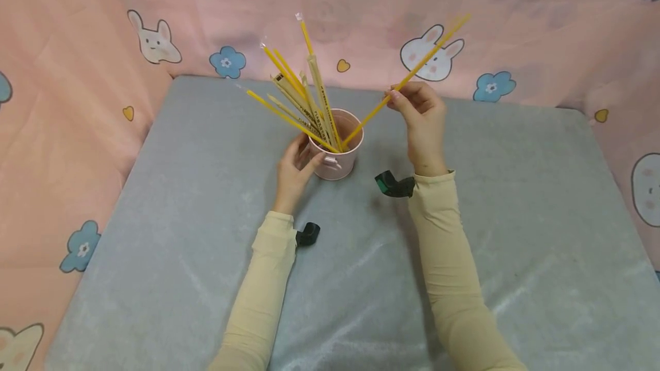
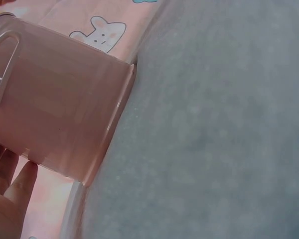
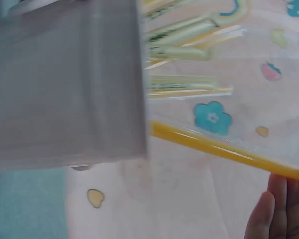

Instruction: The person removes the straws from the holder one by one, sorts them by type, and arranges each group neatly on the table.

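Pink bucket [image 1: 336,169] of yellow straws [image 1: 371,116]

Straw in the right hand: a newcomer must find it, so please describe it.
In the head view, a grey table holds a pink cup. From it, the yellow straw pinched by the right hand leans right; the other straws all lean left.

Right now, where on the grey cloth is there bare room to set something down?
The grey cloth is bare left of the left sleeve, right of the right sleeve, and between them. It's crowded around the pink bucket: left hand holding its side, straws fanning out, right hand pinching one.
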The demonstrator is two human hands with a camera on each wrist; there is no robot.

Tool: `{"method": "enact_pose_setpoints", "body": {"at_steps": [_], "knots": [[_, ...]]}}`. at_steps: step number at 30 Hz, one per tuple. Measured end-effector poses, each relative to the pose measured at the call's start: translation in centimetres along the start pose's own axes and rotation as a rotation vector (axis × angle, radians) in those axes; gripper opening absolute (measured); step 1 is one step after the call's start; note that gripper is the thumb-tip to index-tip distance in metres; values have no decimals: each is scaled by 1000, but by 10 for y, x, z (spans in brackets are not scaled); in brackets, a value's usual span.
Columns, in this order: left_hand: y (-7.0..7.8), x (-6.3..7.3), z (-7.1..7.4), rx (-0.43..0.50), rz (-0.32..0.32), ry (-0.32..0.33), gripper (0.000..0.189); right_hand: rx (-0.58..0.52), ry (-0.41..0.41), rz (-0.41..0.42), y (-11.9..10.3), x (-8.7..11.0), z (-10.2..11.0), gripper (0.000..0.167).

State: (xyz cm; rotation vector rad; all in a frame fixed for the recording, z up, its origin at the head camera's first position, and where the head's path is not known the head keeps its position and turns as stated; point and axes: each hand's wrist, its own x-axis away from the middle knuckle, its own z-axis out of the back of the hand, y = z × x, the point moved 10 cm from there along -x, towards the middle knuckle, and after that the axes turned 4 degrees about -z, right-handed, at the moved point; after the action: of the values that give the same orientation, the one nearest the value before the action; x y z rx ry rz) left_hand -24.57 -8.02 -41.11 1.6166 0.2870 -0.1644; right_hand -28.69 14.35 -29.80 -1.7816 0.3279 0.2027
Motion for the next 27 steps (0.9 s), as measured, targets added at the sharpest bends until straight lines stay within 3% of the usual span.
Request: {"method": "enact_pose_setpoints", "body": {"at_steps": [5,10,13,20,27], "knots": [[8,1,-3,3,-8,-24,57,-167,109,-18,-8,4,20,4],[29,4,-4,-13,6,-22,54,-223,156,-12,-14,9,34,4],[32,4,-3,-10,12,-6,53,-257,171,-16,-14,12,42,5],[2,0,-1,17,14,-2,57,-411,234,-40,-8,19,64,10],[-3,0,-1,16,20,-3,57,-495,292,-36,-5,24,84,8]]}}
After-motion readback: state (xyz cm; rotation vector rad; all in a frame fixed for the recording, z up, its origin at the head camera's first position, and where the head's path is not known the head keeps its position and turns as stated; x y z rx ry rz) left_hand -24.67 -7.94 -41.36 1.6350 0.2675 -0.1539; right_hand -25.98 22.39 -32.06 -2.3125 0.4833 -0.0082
